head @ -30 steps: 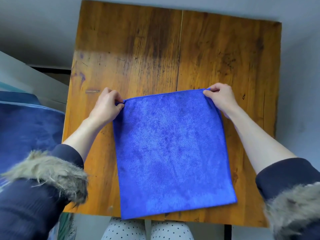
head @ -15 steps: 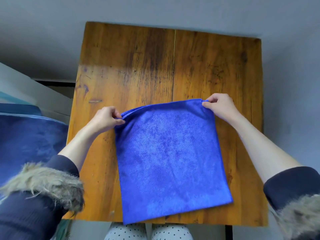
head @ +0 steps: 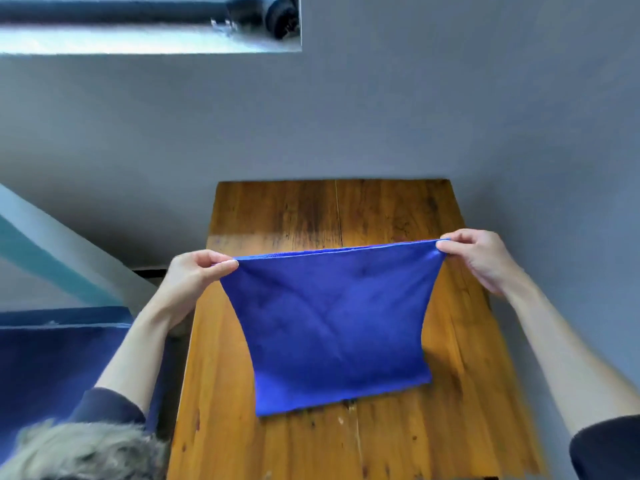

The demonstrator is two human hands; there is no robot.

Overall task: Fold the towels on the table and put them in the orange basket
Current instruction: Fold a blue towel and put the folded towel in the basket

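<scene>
Your left hand [head: 194, 275] pinches one top corner of the soft blue square towel [head: 337, 323]. The thumb lies along the top and the curled fingers press from behind, so the corner is squeezed between them. Your right hand [head: 479, 259] pinches the other top corner the same way, with the thumb and the first fingers pressed together on the cloth. The top edge of the towel runs tight and nearly straight from one hand to the other. The right corner sits a little higher in the picture than the left one.

The towel hangs down from your fingers. Its sides curve inward, and soft creases cross the middle. Its bottom edge reaches down to the brown wooden table [head: 460, 410], but you cannot tell for sure whether it rests on the wood or hangs just above it.

The table has a dark line down its middle where two boards meet. Your left hand is over the table's left edge, and your right hand is over its right edge. A grey wall [head: 415, 98] stands behind the table. To the left of the table is a dark blue soft thing [head: 52, 368]. A fluffy grey fur cuff [head: 79, 452] sits on your left sleeve.
</scene>
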